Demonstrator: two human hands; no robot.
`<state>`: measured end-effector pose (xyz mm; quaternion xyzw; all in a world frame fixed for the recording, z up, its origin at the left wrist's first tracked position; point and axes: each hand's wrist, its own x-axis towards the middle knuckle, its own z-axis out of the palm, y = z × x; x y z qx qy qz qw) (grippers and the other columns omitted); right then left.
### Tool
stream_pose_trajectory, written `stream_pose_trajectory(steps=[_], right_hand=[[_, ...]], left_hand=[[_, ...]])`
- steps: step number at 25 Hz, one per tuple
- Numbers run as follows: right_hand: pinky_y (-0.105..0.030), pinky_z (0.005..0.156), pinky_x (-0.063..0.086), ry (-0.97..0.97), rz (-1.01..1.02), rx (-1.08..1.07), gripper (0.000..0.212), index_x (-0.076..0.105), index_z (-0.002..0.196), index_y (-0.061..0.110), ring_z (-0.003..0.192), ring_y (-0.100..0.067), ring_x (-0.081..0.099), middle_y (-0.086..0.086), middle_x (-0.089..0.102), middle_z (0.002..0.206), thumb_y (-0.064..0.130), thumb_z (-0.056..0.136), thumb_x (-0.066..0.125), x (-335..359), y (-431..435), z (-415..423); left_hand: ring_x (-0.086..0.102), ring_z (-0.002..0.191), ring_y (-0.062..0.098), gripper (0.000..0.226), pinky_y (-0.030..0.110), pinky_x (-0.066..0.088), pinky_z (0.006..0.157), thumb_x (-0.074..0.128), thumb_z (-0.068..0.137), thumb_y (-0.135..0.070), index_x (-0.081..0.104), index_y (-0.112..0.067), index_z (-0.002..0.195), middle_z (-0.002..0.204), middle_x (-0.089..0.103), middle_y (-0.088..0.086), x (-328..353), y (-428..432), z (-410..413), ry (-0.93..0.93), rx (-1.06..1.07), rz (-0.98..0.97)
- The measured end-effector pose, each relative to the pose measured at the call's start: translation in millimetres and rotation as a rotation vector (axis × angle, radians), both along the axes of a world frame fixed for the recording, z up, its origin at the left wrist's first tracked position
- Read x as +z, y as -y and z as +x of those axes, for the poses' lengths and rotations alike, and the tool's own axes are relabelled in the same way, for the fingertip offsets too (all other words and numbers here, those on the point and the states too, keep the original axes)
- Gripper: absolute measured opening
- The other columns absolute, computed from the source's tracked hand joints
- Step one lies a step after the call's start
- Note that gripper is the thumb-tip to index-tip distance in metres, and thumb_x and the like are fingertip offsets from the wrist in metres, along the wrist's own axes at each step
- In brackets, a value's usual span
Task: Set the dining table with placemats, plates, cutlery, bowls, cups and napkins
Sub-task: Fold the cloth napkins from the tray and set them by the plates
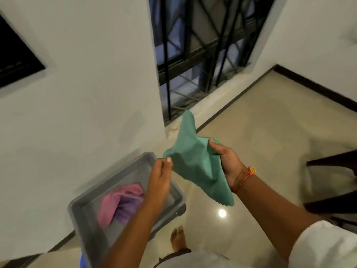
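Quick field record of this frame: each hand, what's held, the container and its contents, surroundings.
left hand: pinches one corner of the green napkin
right hand: grips the green napkin's opposite edge, thumb on top
green napkin: in the air, stretched between both hands
grey tub: below the left hand, by the wall
tub contents: pink cloth and purple cloth, crumpled together
surroundings: barred window, glossy floor, dark chair at right
dining table: not in view

Dim, flat indoor light, bluish glow at window [202, 55]; one round white glare on glossy floor [222, 213]; motion blur smears tray [81, 213], wall [77, 113], left hand [160, 178], napkin [197, 163] edges; wide-angle bend tilts lines near frame edges.
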<state>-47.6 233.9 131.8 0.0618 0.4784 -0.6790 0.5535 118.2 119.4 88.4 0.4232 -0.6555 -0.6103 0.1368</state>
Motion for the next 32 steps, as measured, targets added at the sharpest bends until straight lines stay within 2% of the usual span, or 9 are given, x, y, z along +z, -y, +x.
stream_pose_trajectory(steps=[3, 5, 7, 10, 15, 20, 25, 29, 32], right_hand=[[-0.043, 0.082, 0.058, 0.005, -0.047, -0.183, 0.04, 0.076, 0.106, 0.009, 0.087, -0.034, 0.07, -0.017, 0.072, 0.101, 0.041, 0.099, 0.053, 21, -76, -19], [-0.044, 0.083, 0.058, 0.0, -0.079, -0.28, 0.041, 0.073, 0.112, 0.006, 0.09, -0.035, 0.07, -0.018, 0.071, 0.103, 0.04, 0.098, 0.054, 31, -129, -26], [-0.045, 0.085, 0.058, -0.033, -0.099, -0.335, 0.042, 0.073, 0.114, 0.004, 0.093, -0.035, 0.07, -0.018, 0.071, 0.107, 0.038, 0.098, 0.053, 40, -181, -31], [-0.043, 0.084, 0.059, -0.089, -0.111, -0.458, 0.041, 0.076, 0.109, 0.004, 0.092, -0.032, 0.072, -0.016, 0.073, 0.106, 0.035, 0.098, 0.051, 53, -263, -32], [-0.039, 0.08, 0.061, -0.173, -0.121, -0.716, 0.036, 0.078, 0.104, 0.006, 0.09, -0.028, 0.073, -0.013, 0.075, 0.103, 0.031, 0.093, 0.053, 66, -380, -24], [-0.044, 0.093, 0.056, -0.242, -0.041, -0.96, 0.035, 0.071, 0.12, 0.006, 0.101, -0.032, 0.07, -0.016, 0.072, 0.114, 0.03, 0.097, 0.058, 64, -466, -22], [-0.036, 0.079, 0.062, -0.425, 0.257, -1.206, 0.026, 0.067, 0.119, -0.005, 0.094, -0.029, 0.072, -0.019, 0.075, 0.105, 0.004, 0.095, 0.062, 60, -527, -50], [-0.042, 0.084, 0.061, -0.447, 0.392, -1.302, 0.028, 0.065, 0.114, -0.001, 0.1, -0.033, 0.073, -0.021, 0.074, 0.107, 0.002, 0.087, 0.074, 68, -549, -80], [-0.035, 0.068, 0.061, -0.563, 0.504, -1.343, 0.045, 0.057, 0.122, 0.006, 0.088, -0.027, 0.076, -0.016, 0.076, 0.1, -0.004, 0.083, 0.076, 86, -559, -101]], left_hand=[[0.051, 0.13, 0.021, 0.069, 0.047, 0.038, 0.115, 0.029, 0.095, -0.069, 0.042, -0.026, 0.148, 0.146, 0.05, -0.004, 1, -30, -56, 0.097, -0.217, 0.205], [0.042, 0.14, 0.016, 0.073, 0.045, 0.031, 0.12, 0.027, 0.096, -0.069, 0.032, -0.028, 0.155, 0.157, 0.04, -0.004, 4, -62, -94, 0.027, -0.312, 0.299], [0.042, 0.142, 0.015, 0.075, 0.042, 0.029, 0.121, 0.028, 0.096, -0.069, 0.036, -0.022, 0.155, 0.157, 0.043, 0.001, 9, -97, -129, -0.035, -0.386, 0.418], [0.058, 0.128, 0.027, 0.085, 0.045, 0.042, 0.113, 0.034, 0.091, -0.077, 0.057, -0.011, 0.139, 0.137, 0.062, 0.014, 23, -155, -171, -0.048, -0.556, 0.77], [0.057, 0.121, 0.03, 0.045, 0.049, 0.042, 0.112, 0.061, 0.096, -0.037, 0.061, -0.004, 0.127, 0.134, 0.06, 0.021, 33, -239, -209, -0.066, -0.731, 0.893], [0.066, 0.094, 0.017, 0.028, 0.028, 0.058, 0.088, 0.067, 0.081, -0.005, 0.065, -0.007, 0.109, 0.099, 0.069, 0.007, 53, -298, -260, -0.194, -0.823, 0.668], [0.068, 0.078, 0.014, 0.015, 0.023, 0.059, 0.075, 0.065, 0.088, 0.006, 0.068, -0.006, 0.095, 0.084, 0.069, 0.005, 63, -339, -342, -0.252, -0.966, 0.378], [0.068, 0.081, 0.014, 0.013, 0.024, 0.059, 0.076, 0.071, 0.086, 0.003, 0.071, -0.008, 0.093, 0.085, 0.07, 0.004, 70, -368, -405, -0.265, -1.032, 0.3], [0.068, 0.086, 0.016, 0.014, 0.028, 0.058, 0.084, 0.073, 0.085, 0.001, 0.072, -0.007, 0.097, 0.086, 0.072, 0.003, 80, -388, -445, -0.278, -1.113, 0.262]])
